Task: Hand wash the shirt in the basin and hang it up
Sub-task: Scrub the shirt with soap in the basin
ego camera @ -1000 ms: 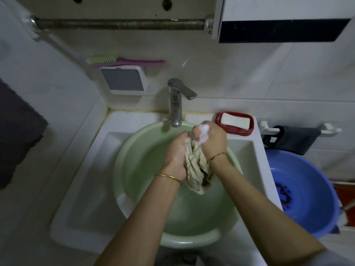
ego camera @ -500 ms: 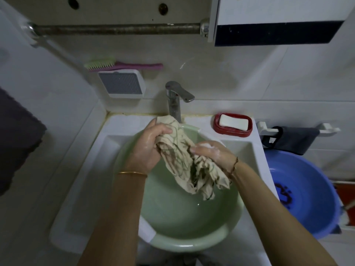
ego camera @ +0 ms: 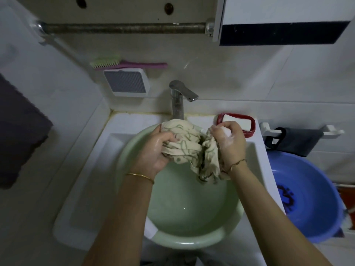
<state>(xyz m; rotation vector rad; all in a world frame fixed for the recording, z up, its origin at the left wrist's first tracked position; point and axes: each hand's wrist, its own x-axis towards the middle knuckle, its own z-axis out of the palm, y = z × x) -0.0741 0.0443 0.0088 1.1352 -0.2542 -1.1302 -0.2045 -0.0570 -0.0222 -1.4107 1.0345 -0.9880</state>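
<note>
Pale green round plastic basin [ego camera: 172, 241] sits in the white sink [ego camera: 86, 198] right by me, with water in the bottom. Over its far half, my left hand [ego camera: 156, 150] and soapy right hand [ego camera: 229, 144] each grip a bunched end of the wet beige patterned shirt [ego camera: 184, 146], fingers curled tight. Past them are the red soap dish [ego camera: 251, 129] on the right and the chrome tap [ego camera: 177, 104].

Shirt [ego camera: 184, 144]: cream, with green line pattern; basin [ego camera: 184, 243]: pale green; sink [ego camera: 90, 179]: white; tap [ego camera: 177, 104]: silver; soap dish [ego camera: 237, 114]: red; soap bar [ego camera: 244, 121]: white; scrubbing brush [ego camera: 134, 64]: green bristles, pink handle; tub [ego camera: 317, 189]: blue; hanging cloth [ego camera: 301, 141]: dark grey; bangle [ego camera: 140, 176]: gold.
</note>
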